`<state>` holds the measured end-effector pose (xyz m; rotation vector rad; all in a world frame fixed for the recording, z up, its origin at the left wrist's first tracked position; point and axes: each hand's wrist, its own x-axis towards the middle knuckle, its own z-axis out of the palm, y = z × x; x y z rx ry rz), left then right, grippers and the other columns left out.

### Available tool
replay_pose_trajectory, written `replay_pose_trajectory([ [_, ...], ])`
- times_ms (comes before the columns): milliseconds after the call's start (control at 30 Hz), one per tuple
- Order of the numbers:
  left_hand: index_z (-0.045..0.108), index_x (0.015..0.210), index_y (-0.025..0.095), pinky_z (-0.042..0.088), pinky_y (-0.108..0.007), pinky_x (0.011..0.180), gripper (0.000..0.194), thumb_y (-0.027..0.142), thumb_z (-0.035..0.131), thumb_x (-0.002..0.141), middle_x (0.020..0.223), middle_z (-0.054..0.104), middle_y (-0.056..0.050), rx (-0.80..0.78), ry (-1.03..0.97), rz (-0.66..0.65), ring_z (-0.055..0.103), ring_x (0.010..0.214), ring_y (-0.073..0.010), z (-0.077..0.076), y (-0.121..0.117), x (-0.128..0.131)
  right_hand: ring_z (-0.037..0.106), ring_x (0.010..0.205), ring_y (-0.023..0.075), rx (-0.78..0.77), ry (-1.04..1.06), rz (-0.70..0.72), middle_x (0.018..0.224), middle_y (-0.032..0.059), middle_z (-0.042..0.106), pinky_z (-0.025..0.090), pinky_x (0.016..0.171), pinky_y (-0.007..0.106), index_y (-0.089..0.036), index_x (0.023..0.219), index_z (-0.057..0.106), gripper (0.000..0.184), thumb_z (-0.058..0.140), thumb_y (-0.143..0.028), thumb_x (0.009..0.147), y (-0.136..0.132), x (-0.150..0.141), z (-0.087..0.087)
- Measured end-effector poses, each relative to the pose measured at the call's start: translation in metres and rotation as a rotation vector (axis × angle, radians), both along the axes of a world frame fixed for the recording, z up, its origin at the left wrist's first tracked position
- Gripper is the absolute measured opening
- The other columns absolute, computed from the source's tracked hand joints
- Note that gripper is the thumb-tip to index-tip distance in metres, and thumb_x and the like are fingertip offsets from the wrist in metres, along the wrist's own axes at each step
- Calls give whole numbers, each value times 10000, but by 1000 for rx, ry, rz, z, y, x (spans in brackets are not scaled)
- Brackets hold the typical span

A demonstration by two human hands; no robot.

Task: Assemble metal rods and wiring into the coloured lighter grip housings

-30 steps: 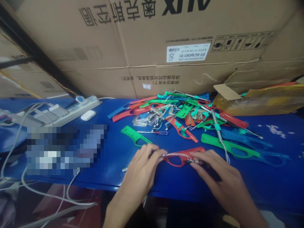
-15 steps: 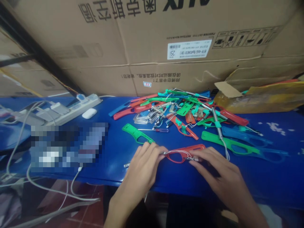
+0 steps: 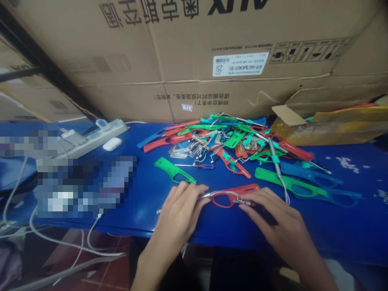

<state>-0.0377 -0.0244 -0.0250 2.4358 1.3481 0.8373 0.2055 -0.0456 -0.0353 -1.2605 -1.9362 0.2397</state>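
Observation:
In front of me on the blue table lies a red plastic lighter-handle shell (image 3: 247, 188) with an oval opening. My left hand (image 3: 178, 210) pinches a thin metal tube (image 3: 206, 195) at the shell's left end. White wires (image 3: 223, 192) run from the tube across the shell to my right hand (image 3: 274, 210). Between thumb and fingers, my right hand grips a small, dark metallic piece (image 3: 241, 201) at the wires' end; its exact kind is unclear. Just beyond my left hand are a green handle shell (image 3: 169, 166) and a screwdriver (image 3: 205, 166).
A pile of coloured shells, clear parts and wired metal tubes (image 3: 274, 157) spreads at the back. Green (image 3: 266, 174) and blue shells (image 3: 312, 176) lie right. A power strip (image 3: 118, 131) with cables stands left. A large carton (image 3: 182, 56) backs the table; a yellow-wrapped box (image 3: 339, 125) sits right.
My left fingers have shifted slightly left, and more of the metal tube shows between them. My right hand keeps its pinch. The whole view has shifted slightly.

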Motion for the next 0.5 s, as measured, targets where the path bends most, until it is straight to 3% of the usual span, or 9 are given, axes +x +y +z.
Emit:
replay_pose_trajectory([
  [100,625,1090,222,424,-367,816,81,207,579,1025,1025,698,-13,15,-17,-3,564,939,-213,-3,-1,-1,730,850,178,-19,26,4,927,-4,770,600,870,322,-261,993,689,56,643,-241,967,0,0,0],
  [367,637,1087,220,478,-382,850,91,220,565,1031,1121,646,-38,-67,-32,-31,583,1000,-210,-7,1,-2,728,843,185,-54,-3,15,901,6,764,604,813,301,-246,979,688,77,624,-289,984,2,0,-1],
  [500,640,1103,228,493,-388,931,108,216,559,1031,1254,597,-54,-64,-50,-31,568,1130,-219,-8,2,-3,722,817,164,-29,-12,22,896,1,757,593,812,282,-236,973,666,74,610,-279,995,3,0,0],
])
